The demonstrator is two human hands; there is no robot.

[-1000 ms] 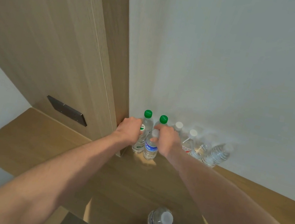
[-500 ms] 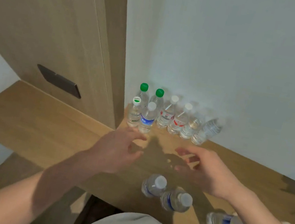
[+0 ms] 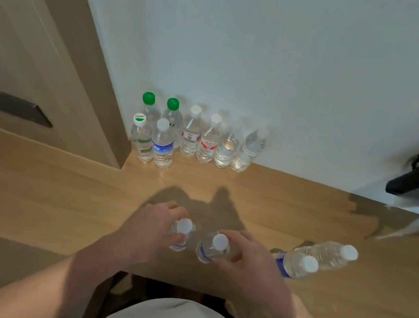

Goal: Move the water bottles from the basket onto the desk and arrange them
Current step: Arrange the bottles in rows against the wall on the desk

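While both bottles stand near the desk [image 3: 30, 183] front edge, the left bottle [image 3: 180, 233] is gripped by the left hand [image 3: 151, 228] w/ curled fingers, and the right bottle [image 3: 212, 247] by the right hand [image 3: 249, 261]. Eight bottles [image 3: 195, 136] are lined at the wall; two more [image 3: 316, 259] stand to the right.

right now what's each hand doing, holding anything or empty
Left hand: closed around the white-capped bottle standing near the desk's front edge.
Right hand: closed around the blue-labelled bottle beside it.
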